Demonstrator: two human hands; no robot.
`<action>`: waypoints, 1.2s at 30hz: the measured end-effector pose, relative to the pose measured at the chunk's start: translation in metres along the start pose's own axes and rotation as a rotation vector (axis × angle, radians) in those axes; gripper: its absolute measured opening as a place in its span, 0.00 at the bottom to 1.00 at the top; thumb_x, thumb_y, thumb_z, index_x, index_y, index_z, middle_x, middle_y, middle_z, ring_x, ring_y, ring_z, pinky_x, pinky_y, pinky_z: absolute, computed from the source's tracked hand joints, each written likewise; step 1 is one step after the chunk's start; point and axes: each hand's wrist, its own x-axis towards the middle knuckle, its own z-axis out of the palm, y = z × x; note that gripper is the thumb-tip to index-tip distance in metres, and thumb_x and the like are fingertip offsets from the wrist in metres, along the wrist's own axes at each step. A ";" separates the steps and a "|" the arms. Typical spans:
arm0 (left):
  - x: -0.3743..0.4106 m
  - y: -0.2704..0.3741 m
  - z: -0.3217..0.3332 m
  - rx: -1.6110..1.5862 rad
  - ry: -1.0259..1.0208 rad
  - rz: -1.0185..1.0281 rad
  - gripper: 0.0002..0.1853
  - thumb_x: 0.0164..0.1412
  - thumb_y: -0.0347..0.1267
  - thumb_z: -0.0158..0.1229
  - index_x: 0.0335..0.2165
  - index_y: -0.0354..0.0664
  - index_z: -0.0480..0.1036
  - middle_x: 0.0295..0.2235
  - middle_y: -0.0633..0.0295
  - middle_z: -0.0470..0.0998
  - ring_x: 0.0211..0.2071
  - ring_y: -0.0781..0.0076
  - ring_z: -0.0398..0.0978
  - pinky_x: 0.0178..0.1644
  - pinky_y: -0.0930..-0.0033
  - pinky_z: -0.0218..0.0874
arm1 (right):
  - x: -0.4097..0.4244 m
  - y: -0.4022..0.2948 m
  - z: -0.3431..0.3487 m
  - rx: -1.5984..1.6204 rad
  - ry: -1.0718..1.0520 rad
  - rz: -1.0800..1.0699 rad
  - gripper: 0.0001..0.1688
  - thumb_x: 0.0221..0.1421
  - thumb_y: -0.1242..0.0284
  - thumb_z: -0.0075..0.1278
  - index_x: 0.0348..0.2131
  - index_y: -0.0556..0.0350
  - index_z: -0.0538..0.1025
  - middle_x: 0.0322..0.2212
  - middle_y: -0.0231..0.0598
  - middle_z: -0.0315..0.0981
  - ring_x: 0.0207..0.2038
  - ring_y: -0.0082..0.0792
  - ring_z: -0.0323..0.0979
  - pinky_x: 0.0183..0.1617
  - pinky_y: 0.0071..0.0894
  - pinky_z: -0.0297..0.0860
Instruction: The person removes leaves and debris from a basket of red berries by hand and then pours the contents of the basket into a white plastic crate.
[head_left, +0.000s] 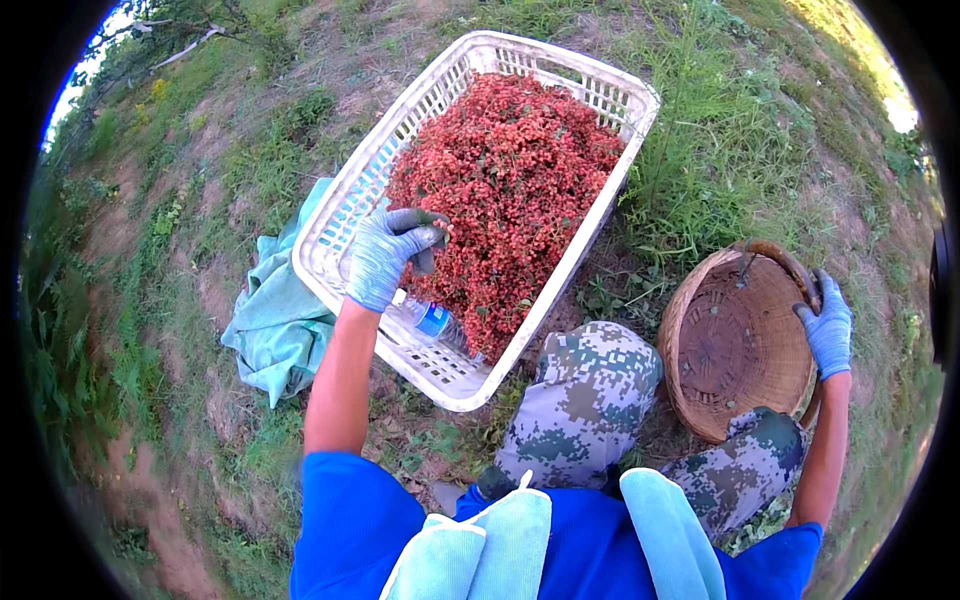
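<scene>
A white plastic crate (474, 397) stands on the ground before me, heaped with red berry clusters (517, 180) that look like Sichuan peppercorns. My left hand (394, 251), in a blue glove with grey fingers, pinches a small berry sprig (444, 226) above the crate's left side. A clear plastic bottle (431, 319) with a blue label lies in the crate's near end, below that hand. On the right, my gloved right hand (825, 326) grips the handle (787, 262) of a woven basket (739, 345). The basket tilts towards me and holds only a few leaf bits.
A crumpled green cloth (281, 315) lies against the crate's left side. My knees in camouflage trousers (585, 405) are between crate and basket. Tall weeds (690, 172) grow beyond the crate's right edge. Branches (195, 45) reach in at the upper left.
</scene>
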 end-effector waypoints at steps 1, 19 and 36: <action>-0.002 0.005 0.007 0.019 -0.005 0.000 0.11 0.59 0.29 0.66 0.40 0.34 0.80 0.27 0.64 0.81 0.19 0.81 0.73 0.23 0.78 0.61 | -0.002 -0.012 0.000 0.004 0.080 -0.050 0.34 0.49 0.78 0.61 0.57 0.57 0.72 0.45 0.49 0.78 0.48 0.45 0.77 0.54 0.40 0.72; -0.032 0.022 0.081 0.122 -0.009 0.023 0.03 0.63 0.25 0.59 0.31 0.37 0.77 0.19 0.68 0.75 0.17 0.86 0.68 0.19 0.80 0.57 | 0.025 -0.385 0.098 0.701 -0.276 -0.659 0.15 0.58 0.67 0.58 0.43 0.56 0.79 0.34 0.49 0.79 0.36 0.50 0.79 0.40 0.46 0.74; -0.091 -0.024 -0.053 0.050 0.556 0.110 0.07 0.65 0.24 0.57 0.41 0.32 0.78 0.27 0.58 0.80 0.19 0.78 0.73 0.22 0.76 0.63 | 0.049 -0.377 0.139 0.620 -0.420 -0.556 0.23 0.52 0.76 0.56 0.50 0.53 0.77 0.39 0.52 0.78 0.42 0.55 0.78 0.50 0.51 0.73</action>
